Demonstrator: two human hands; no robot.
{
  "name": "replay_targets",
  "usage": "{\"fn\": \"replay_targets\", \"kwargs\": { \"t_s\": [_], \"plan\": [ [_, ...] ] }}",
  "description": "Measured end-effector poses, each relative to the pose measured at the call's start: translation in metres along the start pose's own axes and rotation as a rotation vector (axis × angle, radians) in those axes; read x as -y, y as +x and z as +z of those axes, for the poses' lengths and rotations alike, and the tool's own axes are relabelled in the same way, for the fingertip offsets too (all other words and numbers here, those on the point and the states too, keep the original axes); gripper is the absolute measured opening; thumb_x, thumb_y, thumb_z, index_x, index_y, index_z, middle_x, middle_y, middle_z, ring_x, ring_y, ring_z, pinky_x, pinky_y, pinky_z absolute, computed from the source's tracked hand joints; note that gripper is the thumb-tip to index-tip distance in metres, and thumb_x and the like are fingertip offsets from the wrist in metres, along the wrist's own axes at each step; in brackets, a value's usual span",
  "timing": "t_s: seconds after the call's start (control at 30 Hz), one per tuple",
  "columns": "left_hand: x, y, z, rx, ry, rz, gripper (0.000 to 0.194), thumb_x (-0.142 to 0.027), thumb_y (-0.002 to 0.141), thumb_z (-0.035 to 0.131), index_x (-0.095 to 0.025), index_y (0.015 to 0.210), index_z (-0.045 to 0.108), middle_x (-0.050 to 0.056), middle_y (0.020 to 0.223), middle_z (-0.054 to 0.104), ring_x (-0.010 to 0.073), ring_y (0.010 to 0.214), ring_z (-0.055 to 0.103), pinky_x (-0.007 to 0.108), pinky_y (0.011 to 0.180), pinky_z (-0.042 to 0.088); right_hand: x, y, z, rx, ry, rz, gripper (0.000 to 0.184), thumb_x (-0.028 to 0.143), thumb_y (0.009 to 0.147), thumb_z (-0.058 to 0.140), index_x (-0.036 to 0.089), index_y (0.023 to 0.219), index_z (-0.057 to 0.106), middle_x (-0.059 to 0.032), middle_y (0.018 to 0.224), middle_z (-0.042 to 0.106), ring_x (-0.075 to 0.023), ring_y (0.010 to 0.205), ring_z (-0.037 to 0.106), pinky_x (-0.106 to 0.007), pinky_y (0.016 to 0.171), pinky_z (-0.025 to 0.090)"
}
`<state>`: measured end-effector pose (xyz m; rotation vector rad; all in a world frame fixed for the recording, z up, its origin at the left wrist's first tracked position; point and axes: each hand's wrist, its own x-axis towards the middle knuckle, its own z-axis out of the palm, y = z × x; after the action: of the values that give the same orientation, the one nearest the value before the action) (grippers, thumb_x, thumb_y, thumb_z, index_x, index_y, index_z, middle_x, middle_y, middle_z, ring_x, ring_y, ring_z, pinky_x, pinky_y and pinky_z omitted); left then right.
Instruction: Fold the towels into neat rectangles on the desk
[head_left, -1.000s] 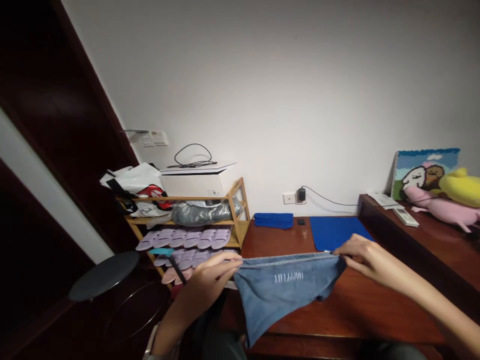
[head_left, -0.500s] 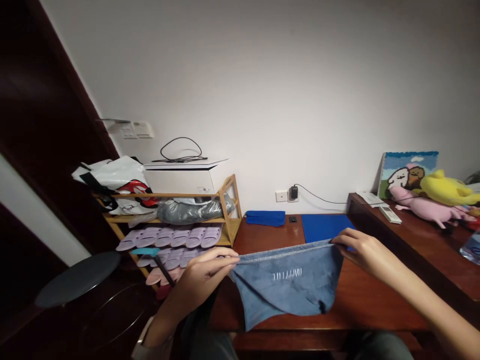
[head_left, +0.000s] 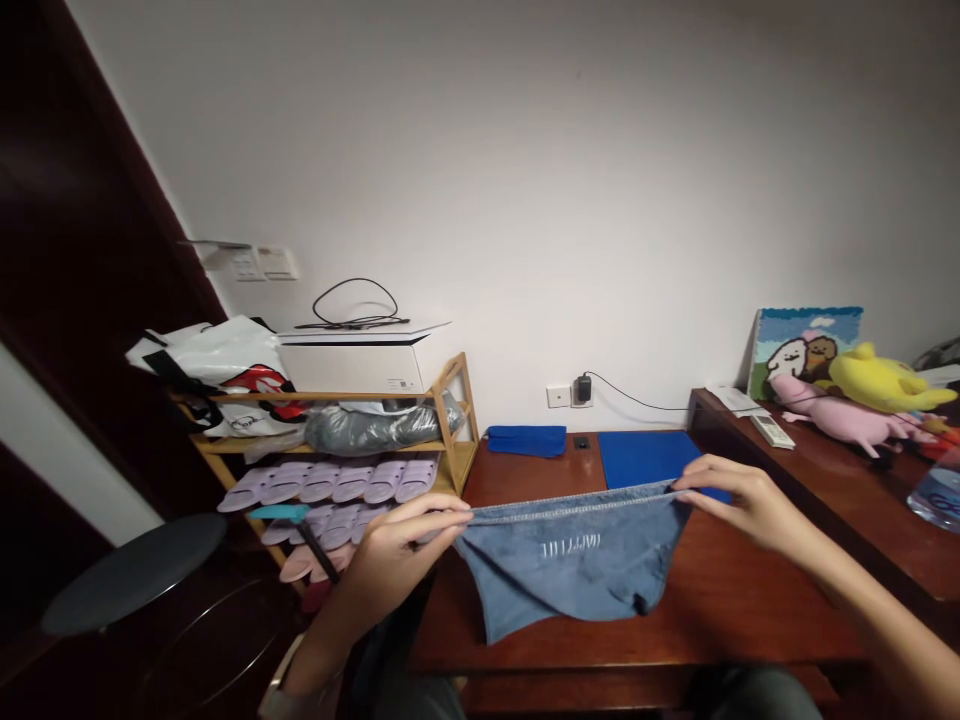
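A blue fabric item (head_left: 574,565) with upside-down white lettering and a stitched upper edge hangs between my hands over the wooden table (head_left: 757,590). At its upper left corner, my left hand (head_left: 409,540) pinches the edge between thumb and fingers. My right hand (head_left: 731,495) grips the opposite corner in the same way. The stitched edge is drawn nearly straight, while the lower part droops in loose folds. Its exact kind is not clear to me.
Behind the fabric lie a folded blue cloth (head_left: 527,441) and a flat blue sheet (head_left: 649,455). On the left stand a shoe rack (head_left: 455,400) with lilac slippers (head_left: 352,480) and a round stool (head_left: 135,570). Plush toys (head_left: 840,415), a remote (head_left: 772,431) and a bottle (head_left: 937,495) sit to the right.
The lower edge of the fabric has risen a little, and its stitched edge is slightly more stretched. Both hands keep their pinch. The whole view has shifted slightly.
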<state>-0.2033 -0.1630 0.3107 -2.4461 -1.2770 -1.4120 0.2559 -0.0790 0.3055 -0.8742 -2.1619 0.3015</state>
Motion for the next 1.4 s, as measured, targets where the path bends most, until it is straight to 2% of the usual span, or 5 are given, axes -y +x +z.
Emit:
{"fn": "replay_targets", "kwargs": {
  "t_s": [0.37,0.67,0.9,1.1,1.4],
  "plan": [
    [0.02,-0.002,0.012,0.047,-0.481,-0.528,0.036,-0.045,0.074,0.088,-0.019,0.098,0.082,0.01,0.1,0.081,0.0242,0.093,0.077,0.032,0.082,0.065,0.005,-0.016,-0.015,-0.058,0.051,0.104,0.041,0.06,0.088,0.075,0.029,0.114,0.081,-0.008,0.104,0.079,-0.0242,0.091,0.074,-0.033,0.079,0.063],
    [0.039,0.013,0.028,-0.052,-0.57,-0.6,0.04,-0.052,0.07,0.088,-0.019,0.093,0.081,0.009,0.096,0.081,0.0246,0.091,0.076,0.036,0.087,0.062,-0.001,-0.018,-0.004,-0.046,-0.041,0.071,0.035,0.056,0.097,0.064,0.027,0.099,0.082,-0.0073,0.101,0.08,-0.0241,0.093,0.076,-0.033,0.083,0.063],
    [0.023,-0.02,0.164,0.437,-0.446,-0.322,0.076,-0.052,0.083,0.082,-0.032,0.151,0.056,0.009,0.163,0.048,0.0302,0.15,0.045,0.049,0.127,0.032,0.032,-0.009,0.006,0.124,-0.043,0.088,0.036,0.054,0.102,0.057,0.026,0.103,0.081,-0.0079,0.105,0.077,-0.0232,0.097,0.074,-0.033,0.087,0.06],
    [0.009,-0.02,0.285,0.695,-0.638,-0.244,0.096,-0.046,0.07,0.092,-0.031,0.155,0.051,0.011,0.171,0.035,0.0357,0.155,0.035,0.053,0.127,0.029,0.051,-0.012,-0.008,0.36,-0.053,0.065,0.037,0.047,0.108,0.048,0.026,0.112,0.078,-0.0075,0.108,0.071,-0.0197,0.095,0.07,-0.03,0.085,0.055],
    [0.001,-0.02,0.3,0.745,-0.759,-0.172,0.061,-0.024,0.067,0.092,-0.02,0.124,0.069,0.009,0.119,0.074,0.0259,0.105,0.069,0.038,0.095,0.053,0.06,-0.027,-0.021,0.394,-0.011,0.041,0.032,0.043,0.107,0.051,0.027,0.113,0.079,-0.0071,0.106,0.07,-0.0176,0.093,0.07,-0.026,0.083,0.055]
  ]
}}
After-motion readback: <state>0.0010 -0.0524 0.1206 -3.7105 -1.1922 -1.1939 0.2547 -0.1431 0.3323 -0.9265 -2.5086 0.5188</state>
